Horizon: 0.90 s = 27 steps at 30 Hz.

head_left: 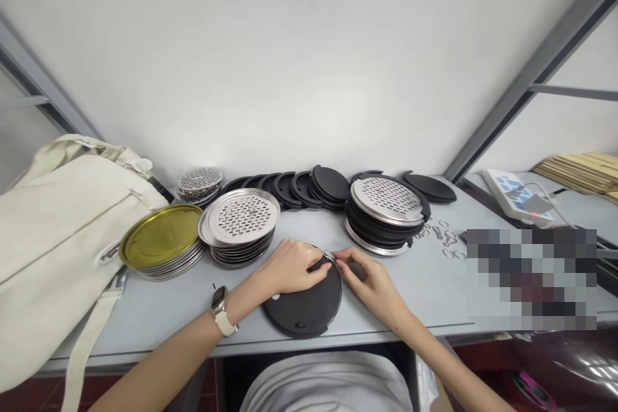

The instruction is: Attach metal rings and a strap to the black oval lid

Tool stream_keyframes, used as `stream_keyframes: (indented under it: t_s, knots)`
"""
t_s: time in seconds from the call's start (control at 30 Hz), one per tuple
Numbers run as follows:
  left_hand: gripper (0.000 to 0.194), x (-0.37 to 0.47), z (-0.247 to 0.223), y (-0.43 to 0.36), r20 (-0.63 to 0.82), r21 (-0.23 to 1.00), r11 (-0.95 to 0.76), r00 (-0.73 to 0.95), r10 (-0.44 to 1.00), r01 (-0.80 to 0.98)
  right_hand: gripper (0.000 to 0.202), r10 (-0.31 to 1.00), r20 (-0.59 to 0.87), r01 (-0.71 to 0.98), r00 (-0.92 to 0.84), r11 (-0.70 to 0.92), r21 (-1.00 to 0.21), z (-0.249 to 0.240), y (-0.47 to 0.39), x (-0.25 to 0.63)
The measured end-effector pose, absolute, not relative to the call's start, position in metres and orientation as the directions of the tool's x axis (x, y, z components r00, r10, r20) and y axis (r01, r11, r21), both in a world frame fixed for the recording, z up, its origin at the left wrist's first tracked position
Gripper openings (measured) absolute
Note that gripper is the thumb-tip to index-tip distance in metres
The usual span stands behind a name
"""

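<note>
A round black disc (302, 309) lies flat near the table's front edge. My left hand (295, 267) rests over its upper part, thumb and fingers closed at the disc's upper right rim. There a small metal ring (329, 255) shows between the hands. From the right, my right hand (367, 275) pinches the ring with thumb and forefinger. Just behind the hands stand a stack of perforated silver discs (246, 217) and a stack of black discs topped by a perforated silver plate (386, 199).
Gold-topped lids (161, 238) and a cream bag (67, 238) stand left. Black discs (292, 188) line the wall. Loose metal rings (448, 235), a blurred patch (531, 280) and a white power strip (516, 196) are at the right.
</note>
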<state>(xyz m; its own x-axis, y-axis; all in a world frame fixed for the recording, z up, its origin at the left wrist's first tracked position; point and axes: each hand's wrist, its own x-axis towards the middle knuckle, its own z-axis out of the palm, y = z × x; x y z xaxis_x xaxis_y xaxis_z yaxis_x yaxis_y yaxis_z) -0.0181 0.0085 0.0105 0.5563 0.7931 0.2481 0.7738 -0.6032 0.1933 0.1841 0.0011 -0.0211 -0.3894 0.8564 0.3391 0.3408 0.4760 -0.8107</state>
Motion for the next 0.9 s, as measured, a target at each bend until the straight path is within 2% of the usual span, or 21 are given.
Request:
stream_keyframes:
  t_s: [0.17,0.43,0.9]
  knots:
    - [0.033,-0.0184,0.0098,0.0091,0.243,0.190,-0.607,0.562,0.791,0.772,0.013,0.870,0.323,0.333,-0.372,0.450,-0.829,-0.0223,0.0019,0.1844]
    - [0.032,-0.0191,0.0096,0.0092,0.243,0.175,-0.615,0.572,0.784,0.769,0.028,0.850,0.329,0.354,-0.410,0.481,-0.802,-0.0210,0.0015,0.1849]
    - [0.033,-0.0181,0.0131,0.0086,0.220,0.174,-0.607,0.570,0.792,0.775,0.026,0.854,0.285,0.339,-0.435,0.449,-0.827,-0.0235,0.0054,0.1833]
